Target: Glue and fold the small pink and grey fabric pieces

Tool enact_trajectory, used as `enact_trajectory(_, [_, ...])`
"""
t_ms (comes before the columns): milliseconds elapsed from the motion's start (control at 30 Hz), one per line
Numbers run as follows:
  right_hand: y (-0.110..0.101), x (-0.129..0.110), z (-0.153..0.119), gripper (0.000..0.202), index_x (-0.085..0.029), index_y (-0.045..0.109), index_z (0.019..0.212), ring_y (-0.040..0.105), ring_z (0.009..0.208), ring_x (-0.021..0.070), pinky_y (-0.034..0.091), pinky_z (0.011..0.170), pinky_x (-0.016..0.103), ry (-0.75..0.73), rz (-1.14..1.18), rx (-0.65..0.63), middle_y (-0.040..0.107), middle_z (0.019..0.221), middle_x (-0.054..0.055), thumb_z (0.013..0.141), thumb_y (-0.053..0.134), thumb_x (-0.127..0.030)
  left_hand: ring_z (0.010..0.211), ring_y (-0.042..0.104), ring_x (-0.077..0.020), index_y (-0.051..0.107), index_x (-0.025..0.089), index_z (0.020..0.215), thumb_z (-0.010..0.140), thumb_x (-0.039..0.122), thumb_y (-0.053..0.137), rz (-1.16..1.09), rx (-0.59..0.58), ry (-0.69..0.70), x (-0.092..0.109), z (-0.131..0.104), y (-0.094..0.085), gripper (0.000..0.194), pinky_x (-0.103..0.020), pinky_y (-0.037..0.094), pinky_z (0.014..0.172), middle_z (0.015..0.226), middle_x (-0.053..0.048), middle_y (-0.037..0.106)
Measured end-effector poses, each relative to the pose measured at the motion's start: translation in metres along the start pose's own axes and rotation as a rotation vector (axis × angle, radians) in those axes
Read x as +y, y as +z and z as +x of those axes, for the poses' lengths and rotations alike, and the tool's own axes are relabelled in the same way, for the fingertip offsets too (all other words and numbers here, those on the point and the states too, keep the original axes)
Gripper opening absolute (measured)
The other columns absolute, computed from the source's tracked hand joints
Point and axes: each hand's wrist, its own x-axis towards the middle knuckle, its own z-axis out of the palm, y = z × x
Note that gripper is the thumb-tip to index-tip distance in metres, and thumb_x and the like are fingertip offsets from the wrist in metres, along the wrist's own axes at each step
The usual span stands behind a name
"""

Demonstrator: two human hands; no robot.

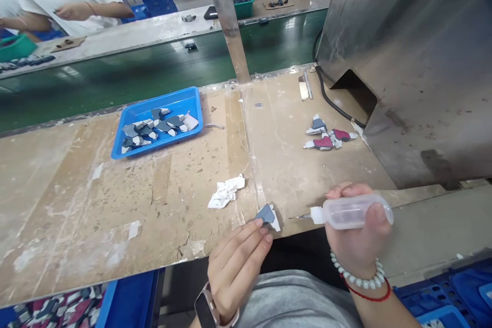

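The left hand (239, 260) is gripping the near edge of a blue-grey-and-white piece (266, 214), apart from the needle-tipped squeeze bottle (348, 211) that the right hand (355, 246) is clasping.

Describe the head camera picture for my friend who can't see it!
A person's left hand holds a small blue-gray piece; the right hand holds a needle-tipped bottle pointing toward it. Beyond, a blue tray holds similar pieces.

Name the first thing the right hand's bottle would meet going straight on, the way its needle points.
Most likely the blue-grey and white piece in the left hand, though depth is unclear.
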Motion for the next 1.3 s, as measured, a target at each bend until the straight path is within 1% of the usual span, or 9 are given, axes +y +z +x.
enact_trajectory(133, [0.002,0.004,-0.001,0.021,-0.024,0.071,0.084,0.063,0.067,0.0209,0.052,0.062,0.035,-0.057,-0.006,-0.022,0.065,0.072,0.004,0.088,0.064,-0.043,0.098,0.077,-0.0197,0.072,0.013,0.096,0.083,-0.004,0.071,0.044,0.0,-0.022,0.003,0.019,-0.005,0.021,-0.035,0.057,0.101,0.093,-0.006,0.08])
enact_trajectory(267, [0.002,0.004,-0.005,0.022,-0.024,0.07,0.084,0.065,0.07,0.0189,0.054,0.062,0.031,0.002,0.004,-0.009,0.066,0.075,0.002,0.087,0.066,-0.045,0.102,0.075,-0.0202,0.072,0.012,0.106,0.084,0.003,0.073,0.038,-0.085,-0.067,-0.002,0.037,-0.01,0.024,-0.035,0.056,0.099,0.1,-0.008,0.079])
enact_trajectory(367, [0.002,0.002,-0.006,0.02,-0.023,0.07,0.084,0.066,0.072,0.0171,0.054,0.06,0.026,0.042,0.032,-0.023,0.069,0.077,0.001,0.084,0.07,-0.043,0.099,0.075,-0.0194,0.072,0.013,0.109,0.087,0.01,0.073,0.024,-0.187,-0.012,-0.01,0.049,-0.014,0.023,-0.033,0.058,0.093,0.103,-0.007,0.079])
enact_trajectory(567, [0.005,-0.001,-0.007,0.02,-0.023,0.07,0.085,0.068,0.076,0.0165,0.055,0.068,0.027,0.082,-0.084,-0.06,0.071,0.079,0.0,0.085,0.073,-0.043,0.088,0.077,-0.0182,0.072,0.014,0.101,0.092,0.015,0.07,0.041,-0.277,0.053,-0.016,0.064,-0.019,0.01,-0.031,0.064,0.083,0.096,-0.005,0.08])
enact_trajectory(733, [0.005,-0.002,-0.008,0.025,-0.022,0.068,0.084,0.071,0.071,0.0208,0.057,0.062,0.032,0.077,-0.21,-0.081,0.073,0.077,0.003,0.085,0.072,-0.046,0.083,0.078,-0.0178,0.071,0.012,0.098,0.09,0.007,0.07,0.074,-0.21,0.134,-0.016,0.06,-0.015,0.009,-0.03,0.065,0.083,0.091,-0.006,0.08])
enact_trajectory(900, [0.005,-0.001,-0.01,0.026,-0.021,0.07,0.084,0.064,0.049,0.0159,0.046,0.037,0.024,0.118,-0.236,-0.063,0.076,0.076,0.003,0.081,0.077,-0.046,0.084,0.077,-0.0185,0.07,0.013,0.094,0.086,0.004,0.074,0.022,-0.15,0.018,-0.018,0.053,-0.009,0.013,-0.03,0.064,0.085,0.089,-0.007,0.079])
enact_trajectory(967, [0.007,-0.001,-0.011,0.025,-0.022,0.071,0.084,0.061,0.045,0.0143,0.042,0.033,0.023,0.111,-0.249,-0.059,0.077,0.076,0.003,0.079,0.079,-0.045,0.083,0.076,-0.0179,0.069,0.015,0.09,0.087,0.005,0.072,-0.019,-0.145,-0.047,-0.02,0.052,-0.008,0.011,-0.029,0.064,0.082,0.086,-0.006,0.078])
enact_trajectory(1200, [0.013,-0.004,-0.012,0.025,-0.023,0.072,0.086,0.066,0.049,0.0167,0.047,0.036,0.024,0.064,-0.285,-0.092,0.079,0.08,0.004,0.077,0.082,-0.044,0.081,0.075,-0.0162,0.07,0.016,0.086,0.089,0.007,0.069,-0.135,-0.173,-0.198,-0.023,0.055,-0.008,0.01,-0.025,0.061,0.074,0.087,-0.005,0.077])
enact_trajectory(1300, [0.013,-0.004,-0.011,0.024,-0.023,0.072,0.087,0.07,0.056,0.0178,0.055,0.045,0.025,0.028,-0.303,-0.128,0.079,0.08,0.003,0.077,0.083,-0.043,0.081,0.075,-0.0155,0.071,0.016,0.082,0.089,0.006,0.068,-0.159,-0.186,-0.225,-0.023,0.056,-0.009,0.012,-0.023,0.061,0.074,0.085,-0.005,0.077])
